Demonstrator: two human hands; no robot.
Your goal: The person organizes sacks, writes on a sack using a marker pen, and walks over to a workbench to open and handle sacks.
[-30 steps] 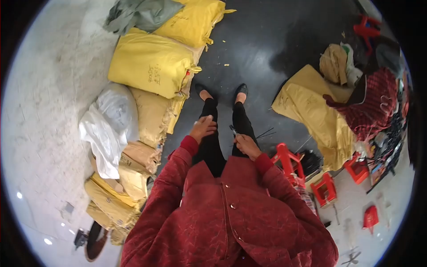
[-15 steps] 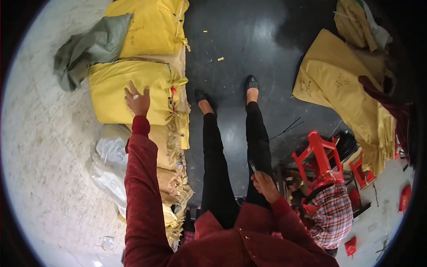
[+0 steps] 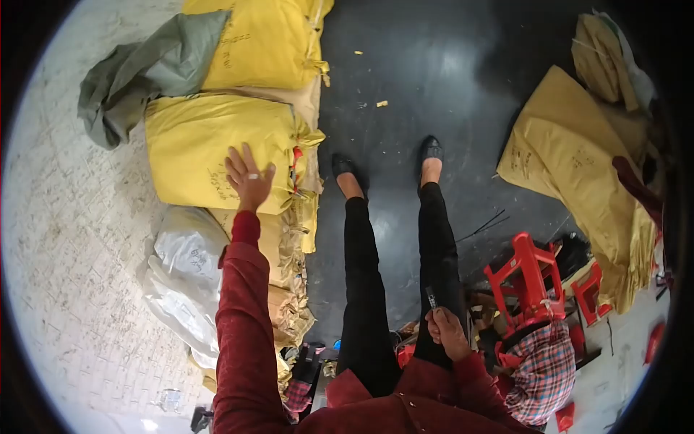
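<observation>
"Which hand is nearer the yellow sack (image 3: 199, 145)?"
"The left hand (image 3: 250, 178), fingers spread, over its face; I can't tell if it presses. The sack lies left of the legs (image 3: 361, 289), long axis crosswise, most of it leftward of that hand."
"And the right hand (image 3: 448, 333)?"
"Well apart, curled around a slim dark object (image 3: 431, 297)."

We saw a dark grey, glossy floor (image 3: 405, 79), with a soft glow reflected near the top of our view and small yellowish scraps (image 3: 382, 104) lying on it. Left of us spread a whitish, brick-patterned surface (image 3: 72, 239) smudged with dark marks; whether wall or floor, we couldn't tell. Red plastic stools (image 3: 528, 267) stood to our right.
</observation>
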